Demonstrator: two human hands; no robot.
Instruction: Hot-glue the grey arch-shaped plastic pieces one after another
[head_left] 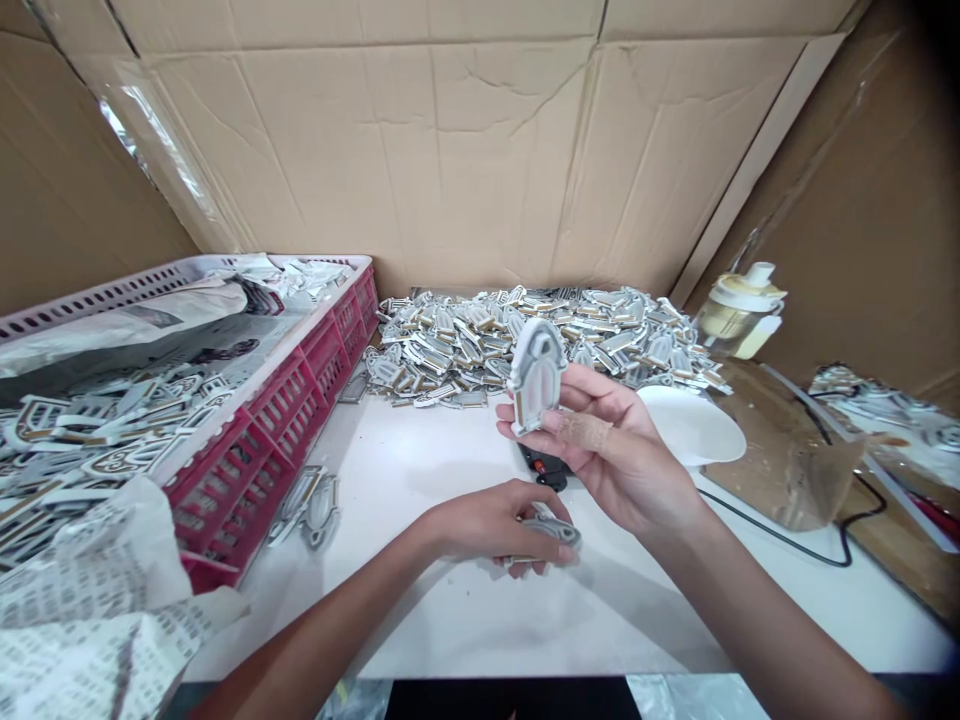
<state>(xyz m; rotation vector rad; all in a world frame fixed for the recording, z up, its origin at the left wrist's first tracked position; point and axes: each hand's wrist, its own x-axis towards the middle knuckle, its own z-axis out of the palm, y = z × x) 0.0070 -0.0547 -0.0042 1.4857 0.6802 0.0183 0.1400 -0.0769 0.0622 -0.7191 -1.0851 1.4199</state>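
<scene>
My right hand (611, 440) holds up a flat white and grey arch-shaped piece (538, 375) with gold edging, pinched between thumb and fingers above the table. A bandage (585, 430) wraps the right thumb. Lower and to the left, my left hand (502, 525) is closed around another grey and white piece (555, 535), close over the white tabletop (420, 450); whether it grips more than one cannot be made out. A dark device with a red spot (546, 468) lies partly hidden behind the right hand.
A large heap of similar pieces (450, 345) lies at the back. On the left stands a pink crate (277, 430) with more pieces and newspaper (97, 590). A few pieces (319, 510) lie beside it. To the right are a white dish (694, 425), a bottle (742, 310) and a black cable (795, 548).
</scene>
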